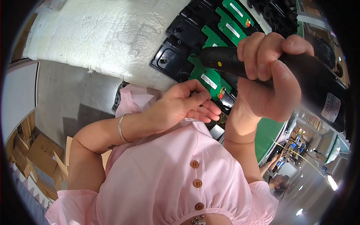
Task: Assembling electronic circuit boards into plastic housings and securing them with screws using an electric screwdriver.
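Note:
My right hand (268, 71) is raised and wrapped around a thick black handheld power tool (318, 84), shaped like an electric screwdriver. The tool lies sideways across the view, with a yellow dot near its narrower left end and a pale label on its wide end; no tip shows. Lower and to the left, my left hand (187, 103) has thumb and forefinger pinched together, the other fingers loosely bent. Whatever the pinch holds is hidden. Beyond it is a green circuit board (198, 71) with a white label and a red-yellow connector, beside a black plastic housing (168, 60).
More green boards (228, 28) and black housings lie in a row at the far side. Whitish wrapped sheeting (101, 33) covers the surface at left. Cardboard boxes (41, 153) stand on the floor at lower left. Another person (277, 180) is at the right, well away.

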Available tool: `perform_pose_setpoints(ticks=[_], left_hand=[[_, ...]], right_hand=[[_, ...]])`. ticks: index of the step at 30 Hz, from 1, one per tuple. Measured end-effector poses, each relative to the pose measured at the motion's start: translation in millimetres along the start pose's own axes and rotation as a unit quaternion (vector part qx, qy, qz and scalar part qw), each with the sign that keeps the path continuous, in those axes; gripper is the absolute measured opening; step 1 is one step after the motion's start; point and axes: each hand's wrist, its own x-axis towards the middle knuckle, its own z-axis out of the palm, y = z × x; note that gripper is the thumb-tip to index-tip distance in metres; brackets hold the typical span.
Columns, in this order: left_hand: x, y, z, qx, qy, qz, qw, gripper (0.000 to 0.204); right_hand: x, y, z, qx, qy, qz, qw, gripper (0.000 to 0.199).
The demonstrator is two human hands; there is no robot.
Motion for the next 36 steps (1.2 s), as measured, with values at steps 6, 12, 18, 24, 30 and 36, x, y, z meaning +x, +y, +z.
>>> perform_pose_setpoints(ticks=[6,12,18,24,30,36], left_hand=[[2.7,-2.8,-3.5,0.069,0.040,0.064,0.995,0.016],[3.1,0.3,0.2,0.003,0.048,0.057,0.997,0.014],[1.2,2.4,-6.2,-0.107,0.058,0.076,0.990,0.012],[1.5,2.6,-7.8,-0.119,0.005,0.076,0.990,0.015],[-1.1,5.7,-0.8,-0.134,0.024,0.037,0.990,0.013],[-4.6,0.7,-3.3,-0.170,0.018,0.030,0.985,0.012]], right_hand=[[5.8,-1.2,2.4,-0.039,-0.084,0.037,0.995,0.029],[4.2,4.3,3.2,-0.014,-0.035,0.024,0.999,0.027],[-9.8,-38.5,-8.4,0.172,0.010,-0.012,0.985,0.024],[-49.3,-69.2,-31.3,0.219,-0.023,0.010,0.975,0.031],[-43.1,-67.2,-16.1,0.276,0.058,-0.056,0.958,0.028],[-42.7,-58.9,-5.2,0.125,0.036,-0.110,0.985,0.026]])
